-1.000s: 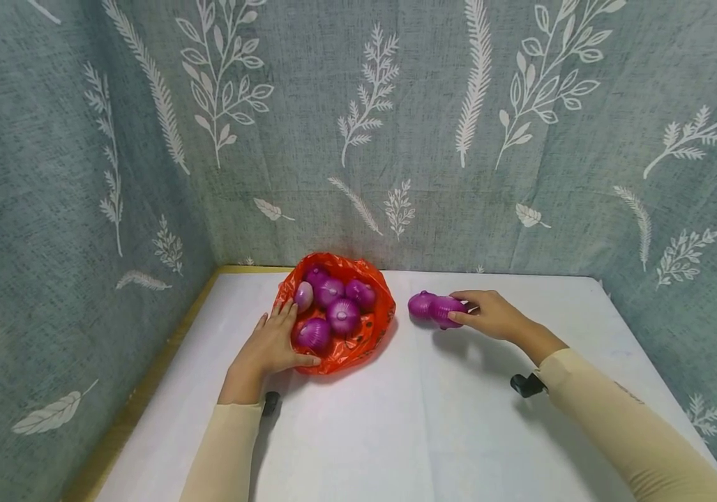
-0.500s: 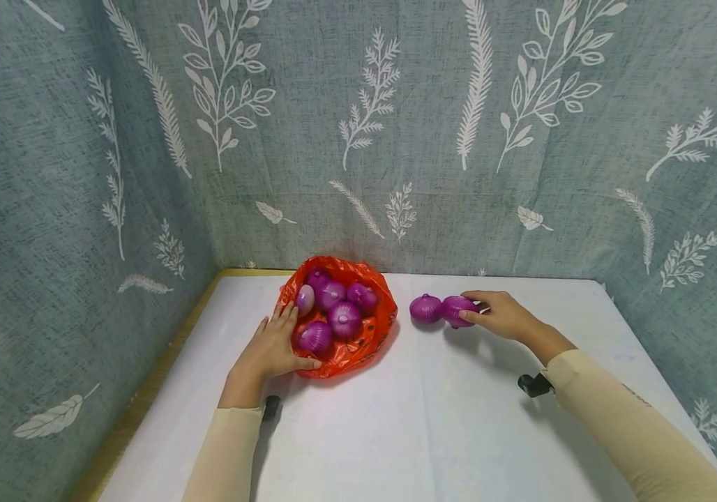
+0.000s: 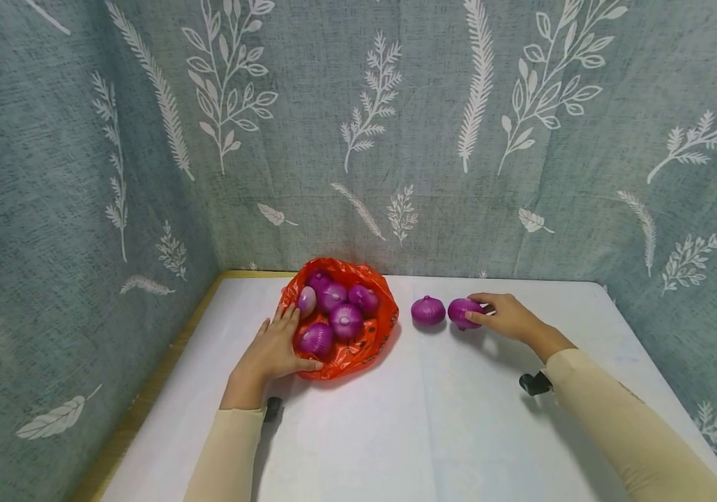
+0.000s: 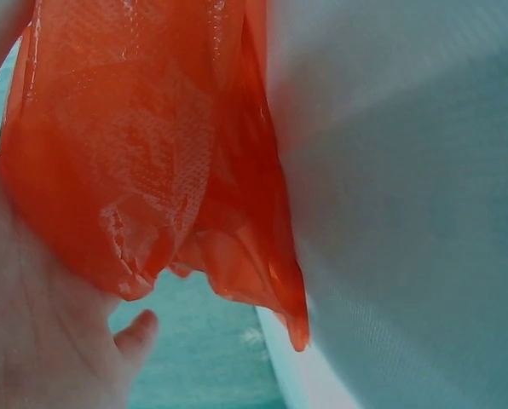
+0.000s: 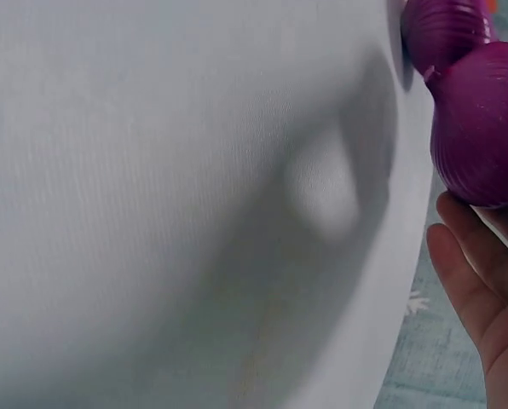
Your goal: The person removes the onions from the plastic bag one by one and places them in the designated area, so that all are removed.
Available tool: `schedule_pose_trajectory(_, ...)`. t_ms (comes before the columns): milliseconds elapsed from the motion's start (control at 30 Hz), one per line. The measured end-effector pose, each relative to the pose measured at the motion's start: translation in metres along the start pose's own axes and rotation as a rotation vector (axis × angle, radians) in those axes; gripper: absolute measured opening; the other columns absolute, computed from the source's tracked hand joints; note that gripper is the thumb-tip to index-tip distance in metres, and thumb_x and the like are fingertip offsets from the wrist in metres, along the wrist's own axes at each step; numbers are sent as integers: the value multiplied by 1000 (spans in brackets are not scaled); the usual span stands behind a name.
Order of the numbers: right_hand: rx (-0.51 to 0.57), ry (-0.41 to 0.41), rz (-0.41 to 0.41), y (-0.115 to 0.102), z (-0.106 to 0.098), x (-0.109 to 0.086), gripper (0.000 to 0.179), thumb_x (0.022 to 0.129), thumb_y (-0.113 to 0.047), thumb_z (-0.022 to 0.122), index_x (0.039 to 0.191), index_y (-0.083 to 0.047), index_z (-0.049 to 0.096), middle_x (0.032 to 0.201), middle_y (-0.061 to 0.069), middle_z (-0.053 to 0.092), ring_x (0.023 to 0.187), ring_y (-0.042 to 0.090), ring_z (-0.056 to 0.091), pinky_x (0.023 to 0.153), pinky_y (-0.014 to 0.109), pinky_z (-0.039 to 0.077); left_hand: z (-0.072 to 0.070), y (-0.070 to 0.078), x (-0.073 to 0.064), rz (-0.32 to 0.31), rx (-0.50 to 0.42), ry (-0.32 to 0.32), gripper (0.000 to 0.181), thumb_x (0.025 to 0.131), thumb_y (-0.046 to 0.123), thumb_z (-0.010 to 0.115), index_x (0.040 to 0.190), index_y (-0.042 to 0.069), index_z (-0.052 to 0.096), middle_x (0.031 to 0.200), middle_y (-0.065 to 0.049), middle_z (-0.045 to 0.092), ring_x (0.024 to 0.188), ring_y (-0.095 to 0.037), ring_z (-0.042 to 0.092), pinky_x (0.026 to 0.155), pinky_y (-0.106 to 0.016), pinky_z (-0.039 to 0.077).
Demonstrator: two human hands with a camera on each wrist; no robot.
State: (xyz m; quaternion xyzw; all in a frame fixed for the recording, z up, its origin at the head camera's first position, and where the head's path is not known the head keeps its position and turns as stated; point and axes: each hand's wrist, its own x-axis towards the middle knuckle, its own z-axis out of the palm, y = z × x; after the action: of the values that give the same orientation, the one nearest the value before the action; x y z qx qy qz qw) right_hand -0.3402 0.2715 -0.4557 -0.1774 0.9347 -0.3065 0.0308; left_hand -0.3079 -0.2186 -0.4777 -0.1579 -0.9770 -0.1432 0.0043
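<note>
While left grip [image 3: 275, 348] rests with fingers spread, apart, against left rim of red bag [image 3: 387, 317], right grip [image 3: 506, 317] pinches purple onion [image 3: 461, 314] between thumb and fingers, over right half of table [image 3: 358, 439]. Second onion [image 3: 428, 312] sits just beside, nearer bag. Six more onions [image 3: 346, 321], one paler, lie inside bag.
</note>
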Motion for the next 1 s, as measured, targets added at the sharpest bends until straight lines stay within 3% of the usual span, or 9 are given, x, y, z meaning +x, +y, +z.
schedule_pose_trajectory(500, -25, -12, 86, 12, 0, 6, 66, 93, -49, 61, 137, -1, 52, 128, 23, 58, 113, 38, 58, 96, 55, 44, -1, 1, -2, -9, -9, -5, 132, 60, 80, 69, 154, 1, 21, 159, -18, 19, 147, -33, 5, 116, -55, 6)
schedule_pose_trajectory(1000, -37, 0, 96, 19, 2, 10, 69, 93, -51, 60, 139, 0, 50, 132, 25, 55, 117, 41, 55, 98, 58, 41, -1, 0, -1, -18, -3, -18, 133, 59, 82, 68, 154, 0, 21, 159, -17, 18, 147, -33, 5, 116, -54, 6)
